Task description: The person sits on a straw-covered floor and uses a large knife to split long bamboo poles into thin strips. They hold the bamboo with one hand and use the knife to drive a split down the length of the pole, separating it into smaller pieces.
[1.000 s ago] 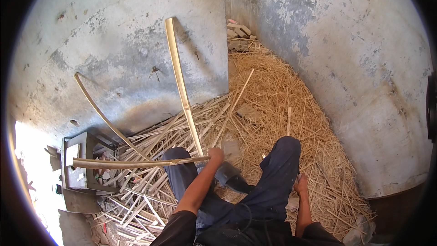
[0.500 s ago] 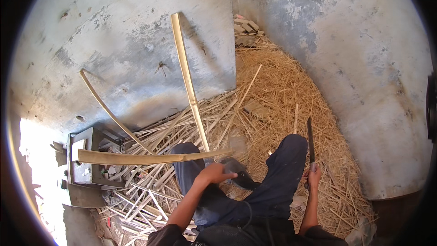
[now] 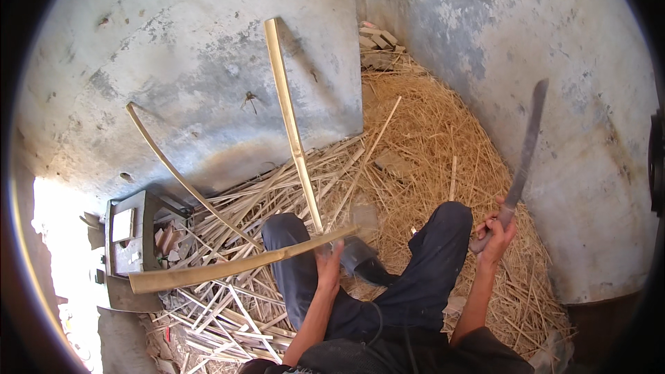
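Observation:
My left hand [image 3: 330,265] grips long split bamboo strips near my knee: one pale strip [image 3: 291,119] stands upright against the grey wall, and a wider strip [image 3: 235,267] lies across to the left. My right hand [image 3: 494,232] is closed on the handle of a long dark blade [image 3: 525,145], raised and pointing up to the right. I sit with my legs in dark trousers [image 3: 415,284] stretched out over straw.
Thin bamboo slivers [image 3: 222,305] lie piled on the floor around my legs. A curved strip [image 3: 176,170] leans on the wall. A small grey stool [image 3: 131,239] stands at left. Straw [image 3: 429,138] covers the corner, with bricks [image 3: 377,38] at the back.
My right hand rose from the floor beside my leg, took up the blade and lifted it high to the right. My left hand keeps hold of the strips.

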